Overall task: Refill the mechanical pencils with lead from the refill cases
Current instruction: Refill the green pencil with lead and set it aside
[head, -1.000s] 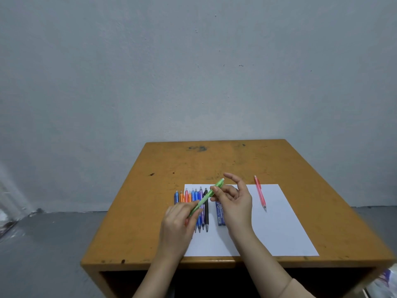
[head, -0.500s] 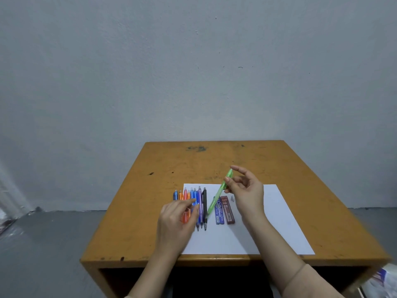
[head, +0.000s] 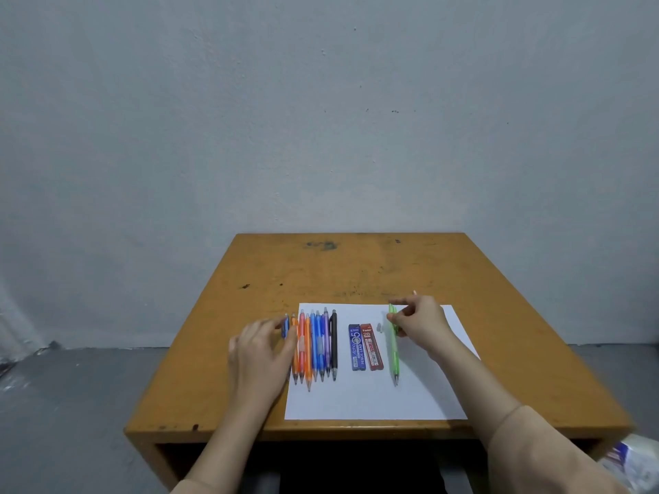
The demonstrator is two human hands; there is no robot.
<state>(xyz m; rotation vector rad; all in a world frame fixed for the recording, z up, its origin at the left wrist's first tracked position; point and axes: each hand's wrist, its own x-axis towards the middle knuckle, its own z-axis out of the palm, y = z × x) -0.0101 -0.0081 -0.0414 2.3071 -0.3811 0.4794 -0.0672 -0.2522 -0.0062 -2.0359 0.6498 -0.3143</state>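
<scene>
Pinching the green pencil (head: 393,347), right hand (head: 420,324) arches; left hand (head: 260,351) rests slack-fingered on pencil row (head: 318,342).

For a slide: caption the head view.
Right hand holds green pencil beside lead cases; left hand touches pencil row.

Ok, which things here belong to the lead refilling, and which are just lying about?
Job: green pencil, pinched by the right hand; row of pencils, touched by the left hand; blue refill case; red refill case; small pale piece, maybe a cap.

Lying about: white sheet and table, only surfaces; plastic bag at lower right.
</scene>
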